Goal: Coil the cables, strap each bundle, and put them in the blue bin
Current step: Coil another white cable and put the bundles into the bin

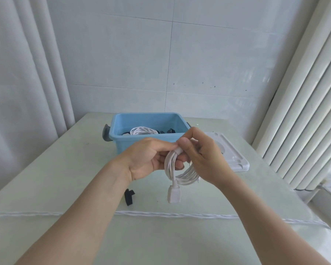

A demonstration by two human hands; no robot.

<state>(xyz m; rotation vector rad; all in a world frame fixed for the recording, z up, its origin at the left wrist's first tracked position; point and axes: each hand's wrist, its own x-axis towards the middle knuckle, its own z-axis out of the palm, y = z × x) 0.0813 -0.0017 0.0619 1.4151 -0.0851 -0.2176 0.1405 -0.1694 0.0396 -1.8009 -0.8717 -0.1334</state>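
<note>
Gripping one white cable coil (pixel 177 173): left hand (pixel 148 159), right hand (pixel 203 157); one blue bin (pixel 147 119).

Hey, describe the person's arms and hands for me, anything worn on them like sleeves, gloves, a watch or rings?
Both forearms are bare right to the bottom edge of the picture: no sleeves show. The left hand and right hand wear no gloves, and no watch, bracelet or ring is visible on either wrist or on the fingers that show. Fingernails look short and unpainted.
</note>
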